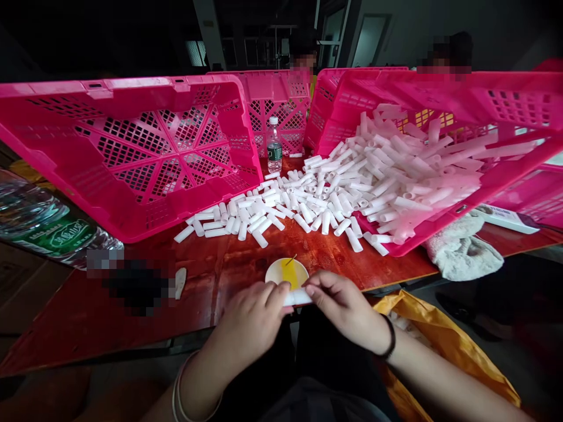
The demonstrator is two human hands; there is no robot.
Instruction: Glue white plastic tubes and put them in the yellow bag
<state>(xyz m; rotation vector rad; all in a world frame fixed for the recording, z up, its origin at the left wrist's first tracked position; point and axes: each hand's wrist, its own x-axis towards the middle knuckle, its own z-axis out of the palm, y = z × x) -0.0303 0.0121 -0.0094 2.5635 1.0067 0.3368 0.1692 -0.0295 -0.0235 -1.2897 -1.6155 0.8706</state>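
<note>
My left hand (253, 319) and my right hand (345, 308) meet at the near edge of the red table (132, 328), both closed on one small white tube (298, 297) held sideways between their fingertips. Just behind the tube sits a small white dish (281, 271) with yellow paste and a thin stick in it. A heap of the same white tubes (308, 199) spreads across the table, spilling out of a tilted pink crate (440, 228) on the right.
An empty pink crate (132, 152) leans on its side at the left. A water bottle (274, 145) stands at the back, more pink crates behind it. A white cloth (461, 252) lies at right; a yellow bag (440, 334) hangs below it. Two people sit beyond the crates.
</note>
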